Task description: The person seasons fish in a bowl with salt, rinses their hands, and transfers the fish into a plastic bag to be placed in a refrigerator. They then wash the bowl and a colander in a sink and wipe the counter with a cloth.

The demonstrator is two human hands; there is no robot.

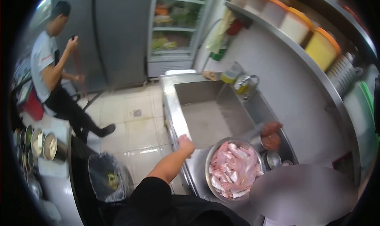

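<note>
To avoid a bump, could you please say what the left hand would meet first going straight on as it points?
Probably the sink: the left hand, at its near rim, points across it. Depth is unclear, so it might pass above without touching.

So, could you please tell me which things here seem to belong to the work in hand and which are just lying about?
Probably in the work:
- sink, with the left hand at its front edge
- metal bowl of fish pieces

Apparently just about:
- orange-lidded tubs
- lined bin
- fridge
</note>
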